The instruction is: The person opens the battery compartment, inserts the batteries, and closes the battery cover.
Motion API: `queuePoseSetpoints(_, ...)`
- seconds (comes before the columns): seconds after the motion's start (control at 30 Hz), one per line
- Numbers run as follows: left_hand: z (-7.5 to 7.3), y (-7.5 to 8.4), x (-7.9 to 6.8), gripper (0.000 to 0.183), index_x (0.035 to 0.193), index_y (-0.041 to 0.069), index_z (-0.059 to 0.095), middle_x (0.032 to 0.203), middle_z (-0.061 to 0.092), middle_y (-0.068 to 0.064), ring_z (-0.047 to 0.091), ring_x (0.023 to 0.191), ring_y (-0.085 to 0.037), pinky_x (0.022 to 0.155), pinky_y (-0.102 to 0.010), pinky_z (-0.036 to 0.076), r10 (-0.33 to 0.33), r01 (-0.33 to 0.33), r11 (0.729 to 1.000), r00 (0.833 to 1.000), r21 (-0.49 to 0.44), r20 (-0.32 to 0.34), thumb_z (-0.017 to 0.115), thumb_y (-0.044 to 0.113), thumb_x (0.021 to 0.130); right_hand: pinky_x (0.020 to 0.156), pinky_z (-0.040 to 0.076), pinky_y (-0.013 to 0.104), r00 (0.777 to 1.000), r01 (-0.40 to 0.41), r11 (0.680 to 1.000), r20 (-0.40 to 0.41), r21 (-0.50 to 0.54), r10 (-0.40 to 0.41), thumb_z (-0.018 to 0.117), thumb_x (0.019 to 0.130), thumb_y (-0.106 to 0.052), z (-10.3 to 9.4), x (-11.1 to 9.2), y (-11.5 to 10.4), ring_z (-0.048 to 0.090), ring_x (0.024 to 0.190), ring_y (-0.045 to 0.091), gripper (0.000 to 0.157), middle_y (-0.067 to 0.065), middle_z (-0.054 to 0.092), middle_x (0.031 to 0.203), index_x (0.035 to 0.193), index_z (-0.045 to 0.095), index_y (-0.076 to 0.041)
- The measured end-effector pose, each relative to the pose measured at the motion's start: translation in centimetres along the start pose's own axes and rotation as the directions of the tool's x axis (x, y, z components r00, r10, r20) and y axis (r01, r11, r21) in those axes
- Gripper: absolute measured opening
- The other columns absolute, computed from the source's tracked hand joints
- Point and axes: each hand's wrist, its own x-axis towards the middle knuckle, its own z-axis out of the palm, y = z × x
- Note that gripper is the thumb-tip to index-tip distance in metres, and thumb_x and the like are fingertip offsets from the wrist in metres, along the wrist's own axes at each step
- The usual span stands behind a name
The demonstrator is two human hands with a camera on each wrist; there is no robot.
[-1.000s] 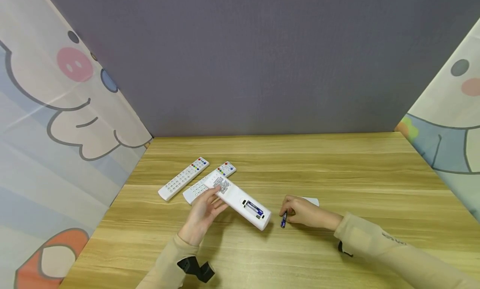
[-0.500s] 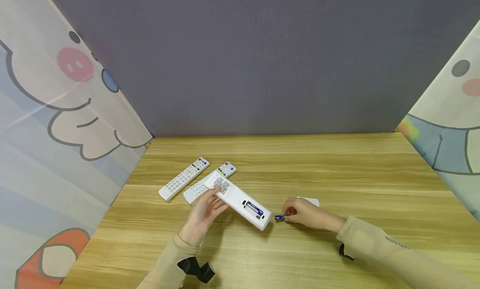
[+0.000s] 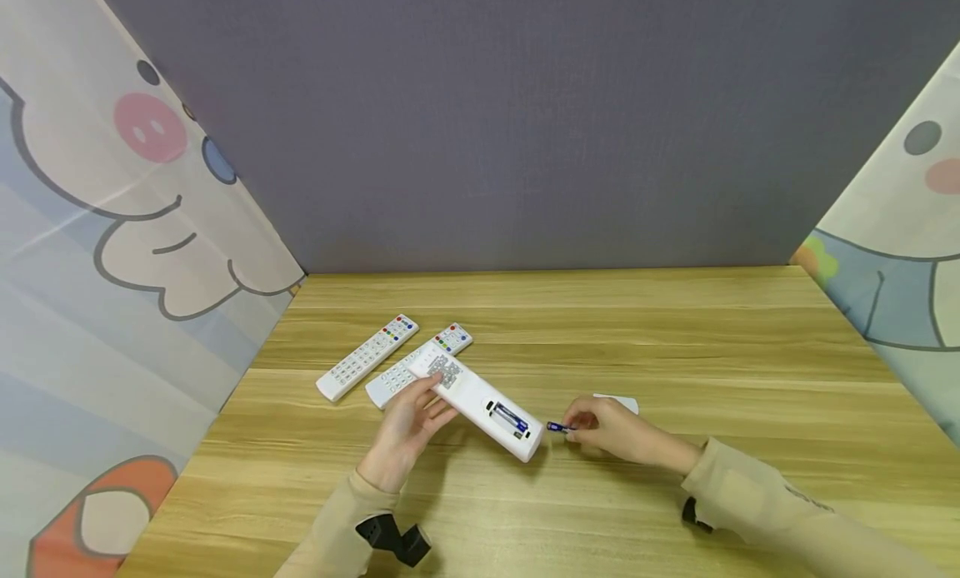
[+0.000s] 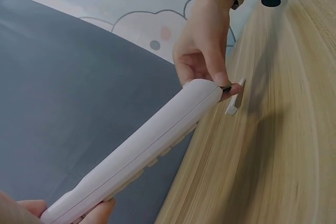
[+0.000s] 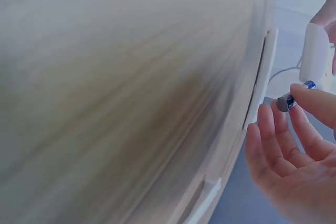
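My left hand (image 3: 401,440) grips a white remote control (image 3: 472,399) by its far-left part, back side up and tilted above the table. Its battery compartment is uncovered, and one blue battery (image 3: 512,417) lies inside, beside a slot that looks unfilled. Just right of the remote's lower end, my right hand (image 3: 615,430) pinches a second blue battery (image 3: 557,427) between thumb and finger. In the right wrist view this battery's flat silver end (image 5: 284,104) shows, while the other fingers are spread loosely below. The left wrist view mostly hides it behind the remote.
Two more white remotes lie button side up at the left, one (image 3: 367,357) apart and another (image 3: 454,338) partly under the held remote. A flat white piece (image 3: 624,402), perhaps a battery cover, lies behind my right hand. A grey panel (image 3: 547,128) borders the wooden table's back.
My right hand has turned the battery from pointing toward me to pointing left at the remote, and has lifted it slightly. The left hand and its remote have hardly moved.
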Motion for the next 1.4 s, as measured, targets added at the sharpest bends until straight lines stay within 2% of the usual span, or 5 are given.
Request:
queuePoseSetpoints(0.3, 0.2, -0.2, 0.0, 0.014, 0.101, 0.002, 0.047, 0.088, 0.059, -0.005, 0.059, 0.08, -0.021, 0.08, -0.037, 0.051, -0.011, 0.01, 1.0, 1.0, 0.026, 0.025, 0.048, 0.007, 0.088, 0.064, 0.05, 0.02, 0.999, 0.004, 1.0, -0.033, -0.016, -0.005, 0.062, 0.08, -0.008, 0.0, -0.3, -1.3, 0.052, 0.072, 0.004, 0.008, -0.002, 0.06, 0.082, 0.088, 0.062, -0.007)
queuePoseSetpoints(0.6, 0.4, -0.3, 0.0, 0.018, 0.105, 0.001, 0.046, 0.089, 0.059, -0.005, 0.058, 0.082, -0.02, 0.08, -0.036, 0.051, -0.006, 0.005, 0.999, 0.999, 0.036, 0.041, 0.049, 0.008, 0.088, 0.067, 0.05, 0.023, 0.995, -0.004, 1.0, -0.101, -0.024, 0.001, 0.061, 0.081, -0.009, 0.0, -0.5, -2.0, 0.053, 0.076, 0.006, 0.013, -0.004, 0.061, 0.087, 0.094, 0.064, -0.009)
queuePoseSetpoints(0.83, 0.7, -0.3, 0.0, 0.015, 0.102, 0.002, 0.047, 0.088, 0.059, -0.006, 0.059, 0.081, -0.021, 0.079, -0.035, 0.052, -0.014, 0.013, 1.0, 0.998, 0.017, 0.054, 0.049, 0.008, 0.088, 0.071, 0.051, 0.026, 0.991, 0.02, 1.0, -0.13, -0.013, -0.022, 0.061, 0.082, -0.008, 0.1, -0.4, -2.5, 0.055, 0.079, 0.007, 0.016, -0.004, 0.061, 0.09, 0.097, 0.064, -0.01)
queuePoseSetpoints(1.17, 1.2, -0.5, 0.0, 0.013, 0.1, 0.004, 0.048, 0.088, 0.059, -0.004, 0.058, 0.08, -0.019, 0.079, -0.035, 0.051, -0.016, 0.013, 0.999, 0.998, 0.037, 0.06, 0.049, 0.008, 0.088, 0.077, 0.05, 0.032, 0.992, 0.005, 0.998, -0.123, 0.07, 0.003, 0.063, 0.081, -0.021, 0.2, -0.1, -3.3, 0.055, 0.081, 0.009, 0.02, -0.003, 0.062, 0.092, 0.098, 0.063, -0.01)
queuePoseSetpoints(1.4, 1.5, -0.6, 0.1, 0.016, 0.103, 0.004, 0.048, 0.09, 0.058, -0.004, 0.057, 0.082, -0.019, 0.081, -0.035, 0.05, -0.032, 0.029, 0.999, 0.998, 0.045, 0.062, 0.05, 0.008, 0.087, 0.076, 0.051, 0.033, 0.991, -0.01, 0.987, -0.13, 0.16, 0.031, 0.066, 0.077, -0.013, 0.3, 0.3, -3.7, 0.055, 0.081, 0.01, 0.016, 0.001, 0.062, 0.092, 0.091, 0.062, -0.008)
